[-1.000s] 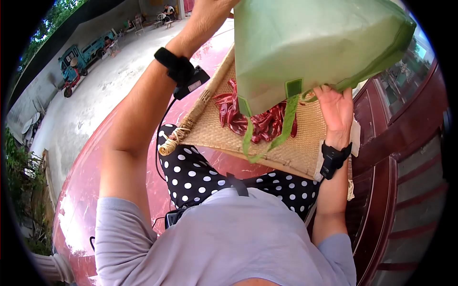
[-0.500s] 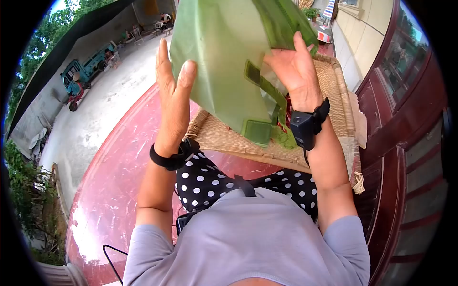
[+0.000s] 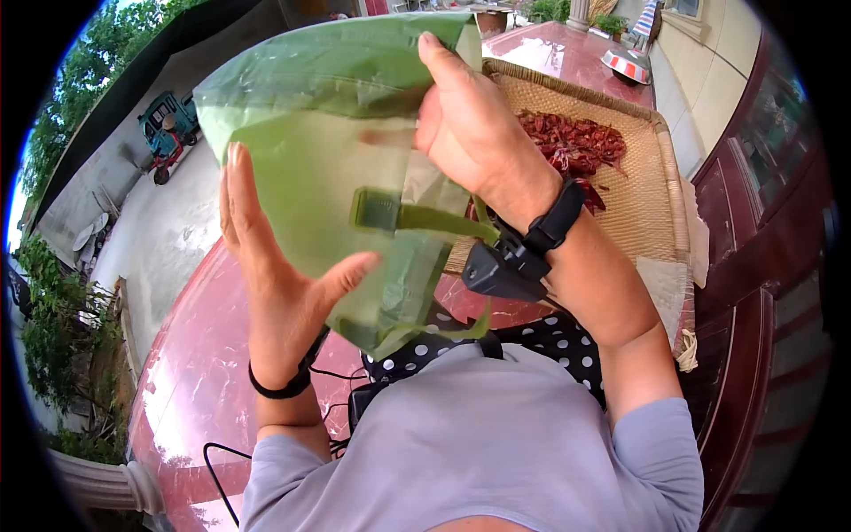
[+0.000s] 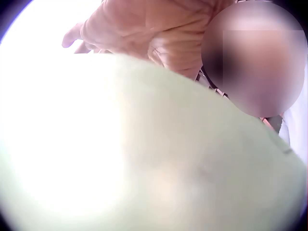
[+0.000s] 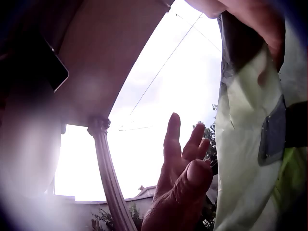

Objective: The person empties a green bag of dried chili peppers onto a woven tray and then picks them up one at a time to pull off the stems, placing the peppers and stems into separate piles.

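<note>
A translucent green plastic bag (image 3: 310, 168) with green strap handles hangs in front of me, tilted between my hands. My left hand (image 3: 279, 275) is at its left side, fingers straight up and thumb spread out over the bag. My right hand (image 3: 479, 133) supports the bag's right side, thumb raised and apart; a straight finger shows through the plastic. Beyond the right hand, dried red chilies (image 3: 581, 142) lie heaped on a woven tray (image 3: 651, 186). In the left wrist view, the blurred bag (image 4: 216, 159) covers most of the picture.
The tray stands over a red marbled floor (image 3: 191, 372). Dark red door panels (image 3: 718, 310) are close on the right. A fluted column (image 3: 106, 479) is at lower left. Further off stand a teal vehicle (image 3: 168, 120) and a striped round object (image 3: 628, 64).
The bag has moved left, away from the tray, uncovering the chilies. My left hand has come down beside it with spread fingers; my right hand has moved up and left with the bag.
</note>
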A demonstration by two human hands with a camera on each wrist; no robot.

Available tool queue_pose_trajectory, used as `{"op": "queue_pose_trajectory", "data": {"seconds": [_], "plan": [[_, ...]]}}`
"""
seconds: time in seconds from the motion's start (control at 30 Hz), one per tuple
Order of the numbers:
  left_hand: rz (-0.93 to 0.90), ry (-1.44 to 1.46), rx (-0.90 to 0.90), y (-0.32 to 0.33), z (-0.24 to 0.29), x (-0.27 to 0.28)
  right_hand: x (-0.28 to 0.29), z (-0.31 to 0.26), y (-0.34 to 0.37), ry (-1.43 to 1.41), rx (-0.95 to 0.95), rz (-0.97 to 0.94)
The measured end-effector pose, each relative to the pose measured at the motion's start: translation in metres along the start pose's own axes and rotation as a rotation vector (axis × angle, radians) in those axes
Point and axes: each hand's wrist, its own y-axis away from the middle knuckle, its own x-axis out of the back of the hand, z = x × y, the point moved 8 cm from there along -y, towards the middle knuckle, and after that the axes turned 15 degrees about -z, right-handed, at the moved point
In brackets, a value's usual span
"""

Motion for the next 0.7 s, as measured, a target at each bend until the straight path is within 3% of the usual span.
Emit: {"op": "queue_pose_trajectory", "data": {"seconds": [0.03, 0.13, 0.27, 0.3, 0.33, 0.37, 0.47, 0.53, 0.6, 0.7], "plan": [[-0.041, 0.179, -0.028, 0.007, -0.002, -0.005, -0.018, 0.005, -0.007, -0.126, 0.007, -0.113], [-0.141, -0.250, 0.108, 0.018, 0.008, -0.017, -0.075, 0.015, -0.012, -0.338, 0.001, -0.218], [0.049, -0.514, 0.210, 0.030, -0.028, -0.006, -0.102, 0.052, -0.032, -0.442, -0.100, -0.281], [0.114, -0.425, 0.182, 0.034, -0.045, 0.002, -0.109, 0.060, -0.034, -0.367, -0.215, -0.380], [0.178, -0.335, 0.155, 0.038, -0.065, 0.012, -0.114, 0.070, -0.034, -0.290, -0.330, -0.478], [0.194, -0.299, 0.202, 0.040, -0.086, 0.023, -0.109, 0.082, -0.033, -0.106, -0.393, -0.426], [0.247, -0.311, 0.447, 0.069, -0.178, 0.045, -0.111, 0.091, 0.005, 0.184, -0.456, -0.673], [0.221, -0.135, 0.593, 0.109, -0.272, 0.044, -0.102, 0.088, 0.039, 0.142, -0.587, -0.764], [0.185, -0.055, 0.728, 0.141, -0.328, 0.030, -0.077, 0.083, 0.064, 0.211, -0.609, -0.737], [0.126, -0.141, 0.837, 0.171, -0.384, 0.006, -0.024, 0.084, 0.095, 0.215, -0.651, -0.527]]}}
